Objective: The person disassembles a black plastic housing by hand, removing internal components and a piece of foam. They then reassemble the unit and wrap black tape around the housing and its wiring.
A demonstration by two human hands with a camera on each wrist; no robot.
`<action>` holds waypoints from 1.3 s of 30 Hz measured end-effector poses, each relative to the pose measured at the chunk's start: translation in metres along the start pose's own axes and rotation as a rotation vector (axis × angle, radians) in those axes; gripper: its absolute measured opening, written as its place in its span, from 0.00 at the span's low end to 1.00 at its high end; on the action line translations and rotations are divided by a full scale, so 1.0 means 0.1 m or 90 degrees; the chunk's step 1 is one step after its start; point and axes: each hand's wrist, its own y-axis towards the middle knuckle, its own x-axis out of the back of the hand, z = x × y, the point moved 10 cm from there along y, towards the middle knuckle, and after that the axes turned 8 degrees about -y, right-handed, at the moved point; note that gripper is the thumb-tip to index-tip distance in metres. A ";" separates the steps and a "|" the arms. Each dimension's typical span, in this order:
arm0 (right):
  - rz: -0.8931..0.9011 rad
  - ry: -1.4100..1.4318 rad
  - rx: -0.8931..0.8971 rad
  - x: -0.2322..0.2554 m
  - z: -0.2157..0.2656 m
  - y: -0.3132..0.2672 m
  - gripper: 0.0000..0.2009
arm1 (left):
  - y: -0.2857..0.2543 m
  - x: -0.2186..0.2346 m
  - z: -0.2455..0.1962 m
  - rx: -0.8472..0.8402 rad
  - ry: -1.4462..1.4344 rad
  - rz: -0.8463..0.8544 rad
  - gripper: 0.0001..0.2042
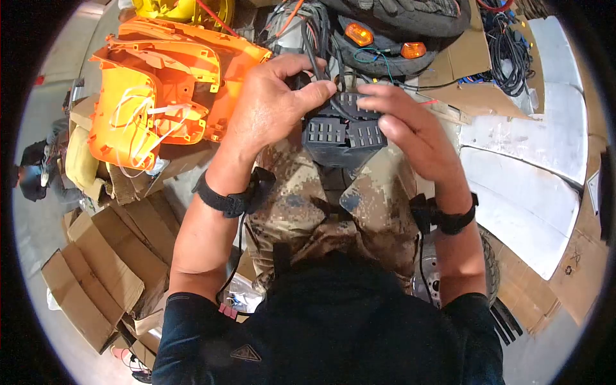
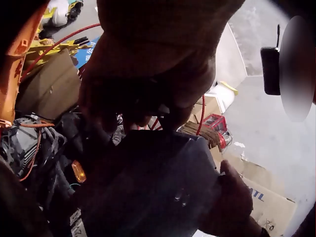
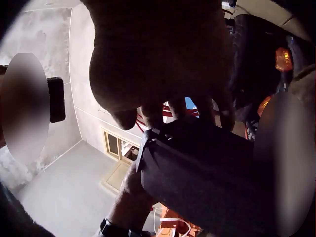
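Observation:
A black box with slotted openings (image 1: 327,132) sits between the person's legs, its slotted side up in the head view. Against a black cable (image 1: 316,48) at the box's far edge, the left hand (image 1: 273,96) has its thumb and curled index finger, pinching it. The right hand (image 1: 417,128) lies over the box's right side, fingers extended and thumb by the corner. In the left wrist view, the left hand (image 2: 148,64) is dark above the box (image 2: 143,182). The right wrist view has the right hand's (image 3: 163,59) spread fingertips at the edge of the box (image 3: 207,173).
Orange plastic panels (image 1: 128,96) lie at the left, beside folded cardboard (image 1: 109,263). Two amber lamps (image 1: 359,34) rest on a black tyre-like ring beyond the hands. At the right are a carton of coiled cables (image 1: 510,54) and white foam sheets (image 1: 520,199).

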 end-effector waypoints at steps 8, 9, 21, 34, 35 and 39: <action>0.185 -0.043 -0.084 0.00 -0.14 0.47 0.10 | 0.06 0.00 -0.30 -0.140 0.123 0.016 0.17; 0.206 -0.062 -0.045 -0.02 -0.10 0.53 0.10 | 0.06 0.00 -0.32 -0.164 0.131 0.011 0.16; 0.205 -0.330 0.114 -0.10 0.25 0.71 0.11 | 0.07 -0.03 -0.53 -0.240 0.169 0.043 0.14; 0.107 -0.290 0.073 -0.09 0.11 0.75 0.12 | 0.00 -0.07 -0.75 -0.392 0.138 0.041 0.10; 0.100 -0.271 0.071 -0.08 0.11 0.75 0.12 | 0.01 -0.08 -0.75 -0.406 0.141 0.041 0.11; 0.138 -0.198 0.002 -0.05 -0.03 0.74 0.12 | 0.04 -0.10 -0.74 -0.438 0.163 0.049 0.10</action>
